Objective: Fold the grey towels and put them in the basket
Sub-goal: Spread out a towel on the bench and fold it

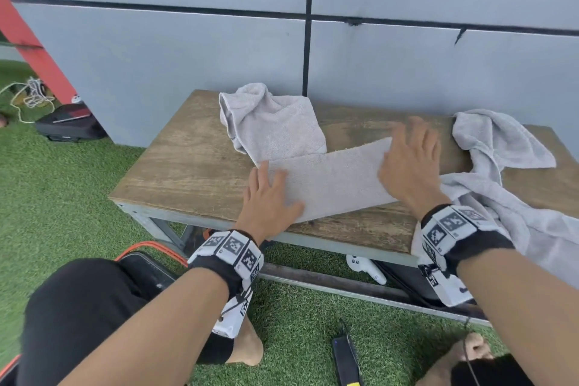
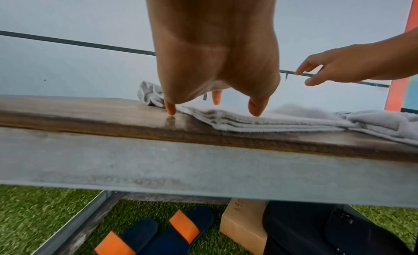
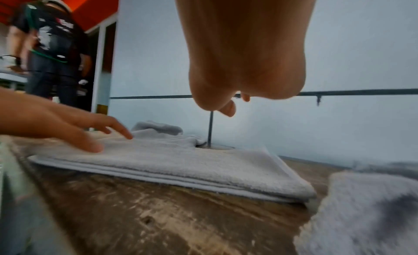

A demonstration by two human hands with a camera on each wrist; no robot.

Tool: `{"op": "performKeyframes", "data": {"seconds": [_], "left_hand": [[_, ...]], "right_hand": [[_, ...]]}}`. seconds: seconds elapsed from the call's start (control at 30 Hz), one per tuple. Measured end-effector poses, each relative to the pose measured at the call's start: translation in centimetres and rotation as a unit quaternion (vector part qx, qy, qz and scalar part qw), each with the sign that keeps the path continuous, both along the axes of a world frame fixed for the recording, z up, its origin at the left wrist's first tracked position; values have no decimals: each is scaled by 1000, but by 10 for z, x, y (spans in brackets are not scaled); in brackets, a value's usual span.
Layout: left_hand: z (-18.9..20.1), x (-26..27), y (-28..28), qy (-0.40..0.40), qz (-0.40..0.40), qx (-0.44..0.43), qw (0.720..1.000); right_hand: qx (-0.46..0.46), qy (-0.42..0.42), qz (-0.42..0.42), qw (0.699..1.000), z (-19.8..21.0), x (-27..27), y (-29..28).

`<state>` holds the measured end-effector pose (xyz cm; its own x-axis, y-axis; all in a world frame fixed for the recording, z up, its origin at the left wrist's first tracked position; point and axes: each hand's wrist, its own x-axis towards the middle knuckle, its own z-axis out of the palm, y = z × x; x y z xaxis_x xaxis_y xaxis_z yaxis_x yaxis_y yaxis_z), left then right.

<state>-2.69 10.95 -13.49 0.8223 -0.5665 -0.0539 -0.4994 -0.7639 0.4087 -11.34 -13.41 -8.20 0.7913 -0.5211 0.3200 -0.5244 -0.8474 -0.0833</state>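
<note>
A grey towel folded into a long strip (image 1: 332, 180) lies across the middle of the wooden bench (image 1: 188, 166). My left hand (image 1: 269, 191) lies flat with straight fingers on the strip's left end (image 2: 237, 121). My right hand (image 1: 410, 157) is spread open over the strip's right end; in the left wrist view the right hand (image 2: 316, 74) hovers above the cloth. A crumpled grey towel (image 1: 272, 122) sits behind the strip. Another crumpled towel (image 1: 501, 153) lies at the right and hangs over the front edge. A dark container with an orange rim (image 1: 147, 257) stands by my knee.
A grey panelled wall (image 1: 188, 56) backs the bench. Under the bench are a white controller (image 1: 366, 268), slippers (image 2: 158, 235) and a cardboard box (image 2: 242, 223). A black device (image 1: 344, 357) lies on the grass. A person (image 3: 52, 49) stands at the far left.
</note>
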Motion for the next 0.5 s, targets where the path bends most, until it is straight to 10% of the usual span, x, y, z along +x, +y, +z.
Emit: {"op": "performKeyframes", "data": {"seconds": [0.2,0.5], "left_hand": [[15,19,-21,39,18,55,998],[41,33,-22,86,59,39,994]], "right_hand": [[158,209,148,954,-21,-32,35],[154,177,148,961,-47,-63,30]]}}
